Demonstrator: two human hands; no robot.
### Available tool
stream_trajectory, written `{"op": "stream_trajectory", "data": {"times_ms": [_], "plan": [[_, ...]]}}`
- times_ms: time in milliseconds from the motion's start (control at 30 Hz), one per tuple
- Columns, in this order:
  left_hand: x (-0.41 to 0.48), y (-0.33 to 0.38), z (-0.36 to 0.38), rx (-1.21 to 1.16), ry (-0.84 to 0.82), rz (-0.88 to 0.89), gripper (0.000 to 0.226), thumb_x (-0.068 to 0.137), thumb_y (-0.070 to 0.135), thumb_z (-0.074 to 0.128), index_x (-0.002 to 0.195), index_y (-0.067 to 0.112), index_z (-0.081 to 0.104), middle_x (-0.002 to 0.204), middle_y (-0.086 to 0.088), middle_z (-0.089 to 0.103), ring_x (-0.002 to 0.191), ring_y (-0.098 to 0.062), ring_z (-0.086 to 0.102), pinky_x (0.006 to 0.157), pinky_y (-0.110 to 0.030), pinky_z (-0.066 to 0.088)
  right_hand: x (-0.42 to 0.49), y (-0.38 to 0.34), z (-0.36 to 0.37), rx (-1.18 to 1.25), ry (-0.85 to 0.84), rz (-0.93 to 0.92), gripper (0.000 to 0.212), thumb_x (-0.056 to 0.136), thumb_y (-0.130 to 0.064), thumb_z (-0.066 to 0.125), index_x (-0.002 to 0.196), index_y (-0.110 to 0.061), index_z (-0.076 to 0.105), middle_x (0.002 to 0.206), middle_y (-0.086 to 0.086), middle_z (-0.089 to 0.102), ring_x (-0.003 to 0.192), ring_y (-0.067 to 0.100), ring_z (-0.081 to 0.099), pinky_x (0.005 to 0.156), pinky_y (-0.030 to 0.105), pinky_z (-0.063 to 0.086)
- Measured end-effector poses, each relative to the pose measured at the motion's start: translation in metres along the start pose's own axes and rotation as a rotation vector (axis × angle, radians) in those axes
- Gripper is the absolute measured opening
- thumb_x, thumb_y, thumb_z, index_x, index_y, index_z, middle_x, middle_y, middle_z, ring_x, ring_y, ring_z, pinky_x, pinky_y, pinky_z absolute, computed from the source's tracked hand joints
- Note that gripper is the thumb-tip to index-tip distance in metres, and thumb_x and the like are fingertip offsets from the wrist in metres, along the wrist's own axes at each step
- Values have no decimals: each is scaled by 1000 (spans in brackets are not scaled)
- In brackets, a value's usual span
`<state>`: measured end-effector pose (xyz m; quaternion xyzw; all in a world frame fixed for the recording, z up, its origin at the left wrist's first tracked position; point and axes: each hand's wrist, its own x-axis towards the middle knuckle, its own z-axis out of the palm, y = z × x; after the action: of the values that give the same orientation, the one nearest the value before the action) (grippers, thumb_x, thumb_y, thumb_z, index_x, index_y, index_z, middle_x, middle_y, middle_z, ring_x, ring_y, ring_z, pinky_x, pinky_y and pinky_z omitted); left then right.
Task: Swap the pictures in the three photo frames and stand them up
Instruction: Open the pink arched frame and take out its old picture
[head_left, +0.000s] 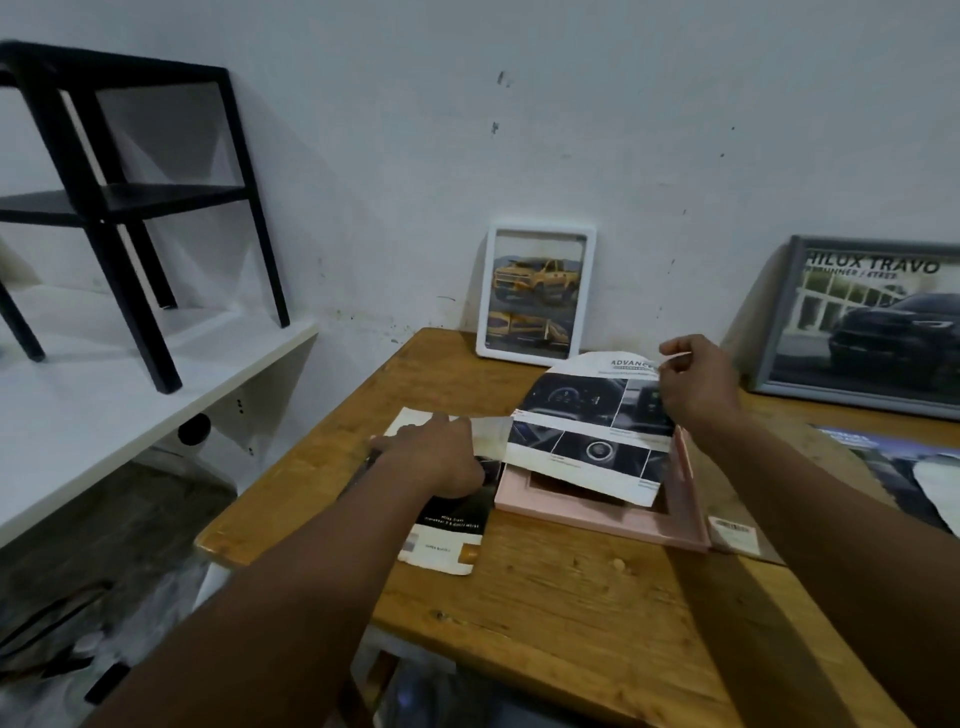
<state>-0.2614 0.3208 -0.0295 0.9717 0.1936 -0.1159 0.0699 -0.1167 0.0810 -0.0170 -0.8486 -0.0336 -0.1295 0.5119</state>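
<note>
A pink photo frame (613, 514) lies flat on the wooden table (561, 613). Over it curls a car-interior picture (587, 431), with my right hand (698, 384) pinching its far top edge. My left hand (436, 452) presses on a brochure page (447, 540) left of the pink frame and touches the picture's near left corner. A white frame (535, 291) with a yellow pickup picture stands against the wall. At the right, a grey frame (862, 322) with a dark truck picture leans on the wall.
Another car picture (904, 467) lies flat at the table's right edge. A barcode sticker (732, 530) sits beside the pink frame. To the left, a white shelf (130, 395) carries a black stool (124, 192). The floor is cluttered below.
</note>
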Motion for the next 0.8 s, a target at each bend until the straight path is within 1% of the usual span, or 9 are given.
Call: {"op": "stream_trajectory", "data": {"times_ms": [67, 133, 233, 333, 533, 600, 700, 767, 800], "plan": [[0, 6, 2, 34, 44, -3, 66, 95, 44, 54, 153, 24, 31, 162, -8, 24, 146, -41, 28, 114, -69, 23, -1, 9, -5, -32, -41, -8, 26, 96, 3, 55, 114, -15, 58, 107, 8, 62, 95, 24, 60, 54, 26, 48], [2, 12, 4, 9, 129, 40, 63, 96, 43, 52, 152, 21, 32, 162, -9, 24, 147, -40, 26, 115, -66, 23, -2, 16, -9, -85, -106, -29, 35, 90, 11, 58, 114, -14, 58, 105, 8, 61, 95, 24, 58, 51, 21, 41], [3, 25, 5, -144, 246, 213, 56, 98, 41, 54, 148, 21, 38, 156, -6, 35, 140, -30, 38, 112, -55, 37, 1, 23, -14, -143, -153, -55, 41, 84, 16, 58, 108, -17, 58, 100, 7, 61, 91, 25, 59, 58, 28, 48], [-3, 44, 5, -272, 177, 357, 57, 102, 36, 53, 154, 28, 33, 160, 0, 34, 144, -23, 35, 114, -47, 39, 6, 28, -21, -179, -175, -34, 43, 82, 16, 59, 106, -19, 56, 100, 7, 61, 92, 25, 59, 74, 42, 56], [1, 53, 16, -199, 263, 376, 36, 102, 40, 53, 135, 26, 56, 136, 4, 59, 117, -16, 57, 91, -33, 52, -8, 33, -12, -205, -317, -100, 42, 86, 12, 55, 114, -19, 56, 107, 3, 61, 95, 22, 59, 67, 32, 55], [5, 51, 18, -214, 307, 353, 27, 101, 38, 55, 124, 25, 61, 129, 4, 60, 110, -14, 57, 85, -31, 54, -17, 32, -1, -264, -359, -173, 42, 88, 6, 58, 121, -20, 55, 115, 3, 61, 101, 21, 58, 79, 36, 55], [11, 48, 22, -223, 382, 332, 18, 101, 36, 54, 112, 23, 60, 123, 2, 57, 103, -14, 59, 80, -33, 59, -27, 34, 15, -473, -395, -265, 45, 91, -6, 59, 132, -23, 50, 138, 6, 55, 134, 28, 42, 114, 51, 32], [15, 47, 24, -212, 406, 316, 16, 100, 37, 54, 111, 25, 57, 122, 3, 56, 101, -13, 59, 77, -32, 58, -32, 34, 20, -547, -400, -272, 45, 96, -13, 53, 139, -25, 46, 152, 6, 43, 150, 28, 16, 121, 53, 5], [18, 46, 26, -203, 409, 308, 17, 99, 38, 56, 112, 27, 56, 123, 4, 56, 101, -13, 58, 77, -30, 57, -34, 34, 19, -552, -385, -264, 44, 97, -17, 51, 140, -26, 45, 155, 4, 40, 152, 26, 11, 120, 54, 1]]}}
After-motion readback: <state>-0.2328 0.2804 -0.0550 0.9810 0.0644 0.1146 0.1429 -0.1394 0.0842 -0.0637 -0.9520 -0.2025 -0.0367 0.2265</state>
